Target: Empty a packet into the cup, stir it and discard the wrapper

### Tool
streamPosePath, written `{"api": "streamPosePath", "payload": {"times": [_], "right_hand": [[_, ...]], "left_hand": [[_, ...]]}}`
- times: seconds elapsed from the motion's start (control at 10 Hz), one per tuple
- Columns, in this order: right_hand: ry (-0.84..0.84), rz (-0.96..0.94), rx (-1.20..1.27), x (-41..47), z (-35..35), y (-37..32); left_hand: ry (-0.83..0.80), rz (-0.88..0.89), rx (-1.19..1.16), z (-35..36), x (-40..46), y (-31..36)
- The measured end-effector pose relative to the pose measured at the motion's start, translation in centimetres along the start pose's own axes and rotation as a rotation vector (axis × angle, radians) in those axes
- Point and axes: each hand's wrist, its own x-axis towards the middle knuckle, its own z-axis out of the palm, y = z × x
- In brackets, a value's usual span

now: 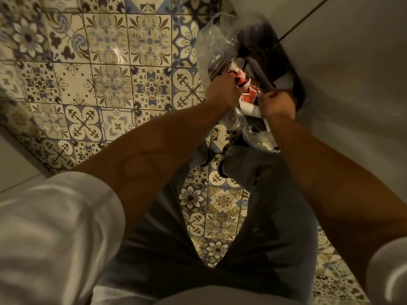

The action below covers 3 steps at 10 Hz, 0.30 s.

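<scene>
1. Two bare forearms reach down over a patterned tile floor (105, 69) toward one clear plastic trash bag (212, 38) sitting at 1 o'clock in the head view, against a pale cabinet front (343, 62).

2. The left hand (222, 90) is curled closed at the bag's mouth, its knuckles facing the camera; the red-and-white wrapper (241, 81) lies just at its fingertips, toward 2 o'clock from the hand. Whether the fingers pinch the wrapper or the bag's film cannot be told.

3. The right hand (276, 104) is also clenched, at 3 o'clock from the left hand, its fingers bunched round what looks like the bag's rim; the exact hold is hidden.

4. Between the two hands, several scraps of red-and-white packaging show among white paper (250, 108) inside the bag; their count is unclear. Print is visible on the red pieces, but no word or brand can be read.

5. Both white sleeves (55, 227) are rolled above the elbows. Two legs in grey trousers (275, 216) stand at 6 o'clock, with two dark shoes (208, 156) just below the bag.
</scene>
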Motion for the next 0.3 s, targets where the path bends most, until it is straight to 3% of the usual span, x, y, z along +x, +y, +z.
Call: {"api": "streamPosePath", "payload": {"times": [0.3], "right_hand": [[-0.003,-0.053,0.178,-7.7,-6.4,-0.1]], "left_hand": [[0.010,-0.023,-0.026,-6.3,-6.8,1.2]]}}
